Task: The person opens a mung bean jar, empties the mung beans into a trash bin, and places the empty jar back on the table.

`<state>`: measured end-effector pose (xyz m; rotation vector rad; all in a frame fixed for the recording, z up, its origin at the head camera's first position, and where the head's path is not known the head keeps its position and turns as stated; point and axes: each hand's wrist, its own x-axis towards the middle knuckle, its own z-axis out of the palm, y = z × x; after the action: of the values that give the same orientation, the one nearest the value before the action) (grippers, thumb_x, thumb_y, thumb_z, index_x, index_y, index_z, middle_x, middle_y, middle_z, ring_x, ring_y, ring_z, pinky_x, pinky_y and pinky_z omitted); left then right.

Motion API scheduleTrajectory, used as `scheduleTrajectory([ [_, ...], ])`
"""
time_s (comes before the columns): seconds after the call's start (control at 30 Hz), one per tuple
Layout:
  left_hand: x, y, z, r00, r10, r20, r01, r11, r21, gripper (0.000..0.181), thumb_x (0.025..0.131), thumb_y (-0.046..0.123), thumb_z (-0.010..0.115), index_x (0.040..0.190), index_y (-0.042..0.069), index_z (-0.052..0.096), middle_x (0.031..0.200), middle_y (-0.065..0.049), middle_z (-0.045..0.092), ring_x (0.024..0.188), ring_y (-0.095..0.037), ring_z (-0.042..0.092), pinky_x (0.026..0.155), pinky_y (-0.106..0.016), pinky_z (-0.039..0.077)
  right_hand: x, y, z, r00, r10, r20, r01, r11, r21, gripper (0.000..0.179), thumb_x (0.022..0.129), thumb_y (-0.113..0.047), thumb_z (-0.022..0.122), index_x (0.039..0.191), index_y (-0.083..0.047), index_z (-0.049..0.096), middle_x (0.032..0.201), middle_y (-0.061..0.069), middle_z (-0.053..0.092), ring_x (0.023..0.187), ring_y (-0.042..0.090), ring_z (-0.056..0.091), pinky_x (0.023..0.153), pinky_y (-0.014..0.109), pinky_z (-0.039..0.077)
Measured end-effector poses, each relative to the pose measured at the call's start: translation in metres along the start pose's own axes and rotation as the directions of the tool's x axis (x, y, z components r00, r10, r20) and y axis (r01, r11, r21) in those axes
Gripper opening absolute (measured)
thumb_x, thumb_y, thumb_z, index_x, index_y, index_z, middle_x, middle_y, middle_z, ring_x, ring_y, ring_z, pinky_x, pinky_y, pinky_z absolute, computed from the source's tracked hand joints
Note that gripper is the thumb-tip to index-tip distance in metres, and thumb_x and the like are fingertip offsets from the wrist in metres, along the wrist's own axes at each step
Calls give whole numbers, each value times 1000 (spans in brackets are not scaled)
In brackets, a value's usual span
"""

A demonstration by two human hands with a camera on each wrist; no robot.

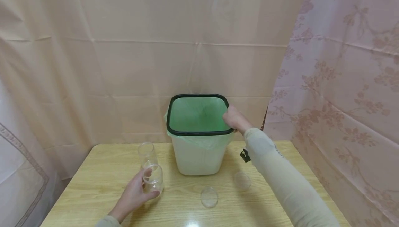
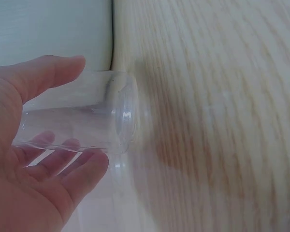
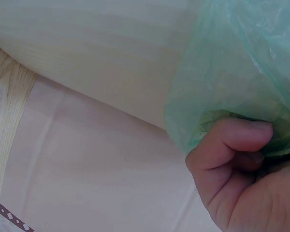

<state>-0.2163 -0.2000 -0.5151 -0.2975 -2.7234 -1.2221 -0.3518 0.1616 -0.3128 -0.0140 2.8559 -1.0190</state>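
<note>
My left hand holds a clear plastic jar, thumb on one side and fingers round the other. In the left wrist view the jar's base is right at the wooden tabletop. Close behind it on the table stands a second clear jar. At the right side of the white trash bin, my right hand grips the black rim, its fingers curled by the green bag liner. The far ends of those fingers are hidden in the head view.
Two clear round discs, like lids, lie on the wooden table: one disc in front of the bin, another disc to its right. Behind the table hangs a beige curtain, with a floral curtain on the right.
</note>
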Motion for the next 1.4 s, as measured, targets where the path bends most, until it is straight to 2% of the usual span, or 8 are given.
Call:
scheduleTrajectory([
  [0.23, 0, -3, 0, 1000, 4, 4, -4, 1000, -1, 84, 67, 23, 95, 135, -2, 53, 124, -21, 64, 111, -37, 63, 92, -51, 55, 0, 0, 0, 1000, -2, -2, 2, 1000, 2, 17, 95, -4, 33, 106, -2, 46, 88, 12, 48, 65, 24, 51, 42, 31, 45],
  [0.4, 0, -6, 1, 1000, -10, 15, 10, 1000, -3, 82, 68, 26, 95, 134, 1, 54, 123, -19, 65, 107, -35, 65, 88, -48, 57, 0, 2, 2, 1000, -4, -4, 4, 1000, 5, 16, 96, -5, 33, 106, -3, 46, 88, 12, 48, 66, 24, 51, 44, 32, 45],
  [0.8, 1, -10, 4, 998, -38, 48, 41, 997, -66, 81, 71, 23, 93, 137, 1, 51, 125, -22, 62, 108, -37, 65, 89, -50, 57, 1, 1, 1, 1000, -1, -5, 1, 1000, -1, 14, 95, -4, 33, 100, -4, 46, 86, 11, 48, 65, 24, 51, 43, 31, 45],
  [1.07, 2, -11, 5, 997, -55, 56, 59, 996, -68, 82, 71, 23, 93, 138, 1, 50, 126, -22, 62, 108, -39, 65, 88, -50, 57, 1, 2, 1, 1000, 2, 4, -2, 1000, 29, 16, 96, -5, 33, 105, -3, 46, 90, 13, 51, 68, 25, 52, 45, 31, 45],
  [1.23, 2, -13, 1, 996, -68, 60, 73, 995, -74, 91, 70, 26, 94, 144, 1, 46, 128, -22, 61, 108, -40, 64, 89, -50, 57, 1, 3, 2, 1000, -22, 20, 20, 994, 112, 19, 99, -9, 31, 111, -2, 45, 90, 13, 52, 66, 23, 53, 44, 30, 45],
  [1.4, 1, -10, -8, 997, -55, 46, 59, 995, -86, 100, 69, 31, 94, 147, 0, 40, 133, -25, 57, 117, -42, 60, 97, -54, 52, 0, 9, 1, 997, -22, 79, 0, 963, 270, 36, 109, -31, 28, 123, -2, 43, 84, 10, 55, 58, 18, 50, 48, 31, 43],
])
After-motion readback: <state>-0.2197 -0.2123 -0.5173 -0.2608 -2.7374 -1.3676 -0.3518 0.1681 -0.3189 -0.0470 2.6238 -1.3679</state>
